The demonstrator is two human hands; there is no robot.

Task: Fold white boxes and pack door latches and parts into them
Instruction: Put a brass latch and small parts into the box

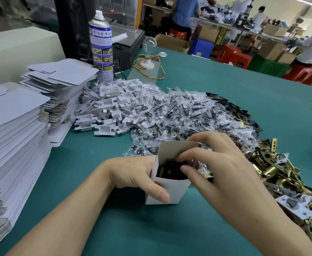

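A small white box (171, 189) stands upright on the green table, its top open and dark parts visible inside. My left hand (136, 176) grips its left side, thumb across the front wall. My right hand (212, 163) pinches the raised top flap (177, 149) and reaches over the opening. Behind the box lies a heap of clear plastic bags with black screws (186, 115). Brass door latches (280, 172) are piled at the right.
Tall stacks of flat white box blanks (13, 130) fill the left side, with a pile of white cardboard inserts (114, 106) beyond. A spray can (101, 47) and a bulb on a base (148, 52) stand at the back. People work at far tables.
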